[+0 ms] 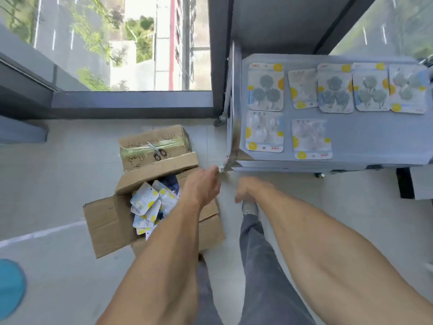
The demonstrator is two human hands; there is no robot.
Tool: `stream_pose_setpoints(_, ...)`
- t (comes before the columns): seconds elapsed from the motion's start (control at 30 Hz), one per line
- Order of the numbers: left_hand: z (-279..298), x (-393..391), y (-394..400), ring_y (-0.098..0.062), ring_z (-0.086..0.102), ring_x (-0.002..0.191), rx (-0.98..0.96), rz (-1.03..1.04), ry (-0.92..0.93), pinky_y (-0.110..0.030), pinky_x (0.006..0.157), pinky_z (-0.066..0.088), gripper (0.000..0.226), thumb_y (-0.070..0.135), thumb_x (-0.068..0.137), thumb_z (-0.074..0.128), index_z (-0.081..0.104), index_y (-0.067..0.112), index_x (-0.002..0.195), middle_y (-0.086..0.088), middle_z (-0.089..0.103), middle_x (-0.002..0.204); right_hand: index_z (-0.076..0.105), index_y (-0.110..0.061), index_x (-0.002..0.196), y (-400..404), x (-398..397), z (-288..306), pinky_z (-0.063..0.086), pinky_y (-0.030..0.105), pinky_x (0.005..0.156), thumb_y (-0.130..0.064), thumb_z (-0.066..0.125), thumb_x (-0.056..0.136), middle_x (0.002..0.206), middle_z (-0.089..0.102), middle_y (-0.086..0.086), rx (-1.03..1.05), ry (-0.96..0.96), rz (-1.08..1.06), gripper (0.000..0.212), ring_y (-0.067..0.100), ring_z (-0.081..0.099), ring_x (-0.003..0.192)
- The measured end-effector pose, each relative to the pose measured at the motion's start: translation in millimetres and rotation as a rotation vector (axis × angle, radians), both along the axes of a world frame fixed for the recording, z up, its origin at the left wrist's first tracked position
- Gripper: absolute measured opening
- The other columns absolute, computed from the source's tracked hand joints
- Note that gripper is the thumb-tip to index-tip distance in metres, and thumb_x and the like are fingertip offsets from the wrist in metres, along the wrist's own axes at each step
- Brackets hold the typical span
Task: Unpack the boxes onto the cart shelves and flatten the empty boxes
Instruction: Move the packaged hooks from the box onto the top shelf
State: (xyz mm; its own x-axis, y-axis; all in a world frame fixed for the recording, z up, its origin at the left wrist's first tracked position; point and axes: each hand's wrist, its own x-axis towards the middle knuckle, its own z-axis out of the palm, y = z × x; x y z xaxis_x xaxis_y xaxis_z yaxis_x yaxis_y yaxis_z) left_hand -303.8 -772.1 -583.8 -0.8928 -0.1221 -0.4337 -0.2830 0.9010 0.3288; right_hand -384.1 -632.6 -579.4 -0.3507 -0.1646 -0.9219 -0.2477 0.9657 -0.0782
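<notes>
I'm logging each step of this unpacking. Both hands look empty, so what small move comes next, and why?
Probably lower the left hand into the open box and take a packet. It hovers over the box, which still holds many, and the cart shelf has bare room.

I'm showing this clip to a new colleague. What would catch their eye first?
Probably the two bare forearms reaching forward, the left hand above the open cardboard box full of white-and-yellow packets. Next, the cart shelf at right with seven such packets laid flat. Behind the open box stands a taped box with scissors on top.
</notes>
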Motion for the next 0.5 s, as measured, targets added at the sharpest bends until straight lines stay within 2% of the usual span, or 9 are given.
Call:
stream_pose_setpoints(0.07, -9.7, 54.0, -49.7, -0.040, 0.060, 0.094, -0.051, 0.141, -0.123, -0.038, 0.064, 0.034, 0.021, 0.019, 0.093, 0.044, 0.047, 0.010, 0.111, -0.019, 0.064, 0.102, 0.064, -0.015, 0.102, -38.2, 37.1, -9.5, 0.045, 0.029, 0.074, -0.030, 0.071, 0.080, 0.116, 0.067, 0.010, -0.046, -0.039, -0.014, 0.027, 0.027, 0.063, 0.094)
stream_pose_setpoints(0.13, -24.9, 104.5, -102.0, -0.038, 0.057, 0.104, -0.116, 0.261, -0.225, -0.041, 0.070, 0.040, 0.026, 0.018, 0.094, 0.046, 0.045, 0.008, 0.118, -0.019, 0.057, 0.116, 0.064, -0.013, 0.110, -76.9, 74.4, -28.8, 0.050, 0.032, 0.080, -0.024, 0.064, 0.085, 0.118, 0.065, 0.012, -0.122, 0.046, -0.061, 0.028, 0.030, 0.063, 0.100)
stream_pose_setpoints(0.2, -43.4, 146.0, -144.9, -0.039, 0.054, 0.112, -0.166, 0.380, -0.256, -0.046, 0.082, 0.045, 0.032, 0.020, 0.094, 0.051, 0.046, 0.005, 0.122, -0.020, 0.051, 0.123, 0.064, -0.015, 0.118, -109.9, 108.4, -49.4, 0.051, 0.034, 0.085, -0.018, 0.058, 0.087, 0.119, 0.063, 0.012, -0.196, 0.176, -0.142, 0.032, 0.033, 0.062, 0.107)
stream_pose_setpoints(0.3, -88.9, 208.9, -193.3, -0.043, 0.055, 0.109, -0.158, 0.552, -0.275, -0.047, 0.084, 0.044, 0.026, 0.017, 0.093, 0.048, 0.051, 0.003, 0.115, -0.022, 0.053, 0.118, 0.065, -0.013, 0.109, -158.6, 162.4, -101.0, 0.047, 0.032, 0.073, -0.013, 0.055, 0.084, 0.110, 0.064, 0.015, -0.272, 0.291, -0.215, 0.027, 0.034, 0.064, 0.102)
stream_pose_setpoints(0.4, -144.8, 266.9, -206.9, -0.042, 0.056, 0.110, -0.114, 0.570, -0.396, -0.044, 0.084, 0.044, 0.030, 0.018, 0.093, 0.050, 0.053, 0.004, 0.119, -0.022, 0.055, 0.119, 0.065, -0.010, 0.101, -187.8, 206.8, -159.0, 0.042, 0.029, 0.066, -0.011, 0.057, 0.084, 0.102, 0.066, 0.016, -0.253, 0.230, -0.106, 0.019, 0.034, 0.065, 0.097)
stream_pose_setpoints(0.5, -211.4, 305.8, -202.1, -0.039, 0.052, 0.115, -0.073, 0.513, -0.513, -0.042, 0.091, 0.044, 0.030, 0.016, 0.093, 0.049, 0.054, 0.003, 0.120, -0.021, 0.054, 0.123, 0.063, -0.010, 0.102, -206.2, 234.0, -216.7, 0.041, 0.031, 0.067, -0.005, 0.055, 0.081, 0.108, 0.063, 0.016, -0.246, 0.197, 0.007, 0.023, 0.034, 0.062, 0.100)
